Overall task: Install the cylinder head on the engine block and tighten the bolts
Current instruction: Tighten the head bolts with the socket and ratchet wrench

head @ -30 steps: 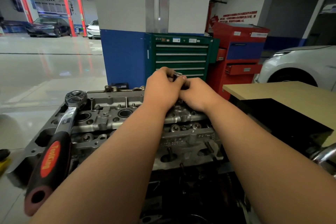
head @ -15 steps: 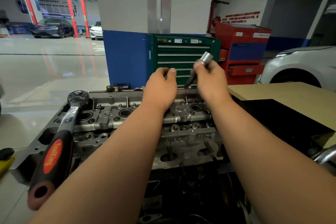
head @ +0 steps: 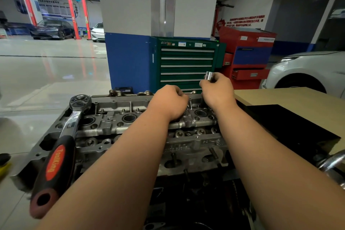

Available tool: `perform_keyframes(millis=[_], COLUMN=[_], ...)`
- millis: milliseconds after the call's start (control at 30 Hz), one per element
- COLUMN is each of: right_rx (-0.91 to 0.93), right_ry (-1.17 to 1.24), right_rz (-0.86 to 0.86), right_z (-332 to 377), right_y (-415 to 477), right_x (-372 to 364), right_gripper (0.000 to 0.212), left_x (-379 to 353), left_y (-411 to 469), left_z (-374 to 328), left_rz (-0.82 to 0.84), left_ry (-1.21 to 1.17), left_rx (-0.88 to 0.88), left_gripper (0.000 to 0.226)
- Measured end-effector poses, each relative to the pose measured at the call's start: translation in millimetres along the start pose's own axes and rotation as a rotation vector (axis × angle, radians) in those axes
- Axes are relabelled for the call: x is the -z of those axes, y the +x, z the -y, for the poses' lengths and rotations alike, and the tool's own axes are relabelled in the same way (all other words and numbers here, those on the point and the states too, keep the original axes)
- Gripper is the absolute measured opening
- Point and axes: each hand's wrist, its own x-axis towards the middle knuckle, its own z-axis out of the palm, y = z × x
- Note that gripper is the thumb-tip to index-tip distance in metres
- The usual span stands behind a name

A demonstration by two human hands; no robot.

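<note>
The grey cylinder head (head: 112, 125) sits on the engine block in front of me. My right hand (head: 217, 90) pinches a shiny metal socket (head: 209, 76) above the head's far right end. My left hand (head: 170, 101) rests curled on the head just left of it; whether its fingers hold something is hidden. A thin bolt or stud (head: 190, 102) stands upright between the two hands. A ratchet wrench (head: 61, 147) with a black and orange handle lies across the head's left end.
A green drawer cabinet (head: 186, 65) and a red tool cart (head: 246, 56) stand behind the engine against a blue and white pillar (head: 128, 43). A tan bench top (head: 291, 102) lies to the right, a white car (head: 308, 69) beyond it.
My right hand lifted the socket off the spot under both hands, then carried it rightward and lower. My left hand dropped back onto the head.
</note>
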Motion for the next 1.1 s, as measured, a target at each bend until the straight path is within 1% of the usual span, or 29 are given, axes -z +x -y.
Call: perform_keyframes(millis=[100,267,333,467,567,667,767,900,967,1033,1100], right_rx=[0.049,-0.075,-0.086,-0.045,-0.014,0.028,0.021,-0.057,-0.101,-0.118,-0.104], right_ry=[-0.039,0.007,0.031,0.087,0.134,0.205,0.274,0.366,0.382,0.264,0.176], right_rz=[-0.044,-0.010,0.007,0.051,0.013,-0.039,-0.026,0.043,0.141,0.266,0.322], right_z=[-1.8,-1.3,0.9,3.4,4.1,4.5,5.2,8.0,11.3,13.4,13.4], right_y=[-0.2,0.5,-0.5,-3.1,-1.9,-0.8,-0.9,-2.5,0.0,4.0,5.9], right_x=[1.5,4.4,4.1,1.9,2.9,5.3,7.1,10.5,19.8,32.5,40.5], right_gripper=[0.004,0.012,0.017,0.015,0.012,0.018,0.018,0.015,0.011,0.010,0.008], left_x=[-0.3,-0.5,-0.7,-1.1,-1.5,-1.6,-1.6,-1.8,-2.1,-1.7,-1.3], left_y=[-0.4,-0.9,-0.7,-0.4,-0.4,-0.3,-0.3,-0.2,0.3,0.0,-0.3], left_z=[-0.6,-0.5,-0.4,-0.2,-0.4,-0.4,-0.4,0.3,0.2,-0.5,-1.4], left_rz=[0.006,0.014,0.017,0.013,0.014,0.015,0.015,0.015,0.019,0.036,0.052], left_ry=[0.009,0.005,0.008,0.011,0.013,0.016,0.021,0.017,0.013,0.011,0.009], left_rx=[-0.004,-0.008,-0.008,-0.010,-0.007,-0.008,-0.007,-0.009,-0.015,-0.018,-0.017], left_gripper=[0.017,0.019,0.019,0.019,0.018,0.019,0.018,0.018,0.019,0.021,0.020])
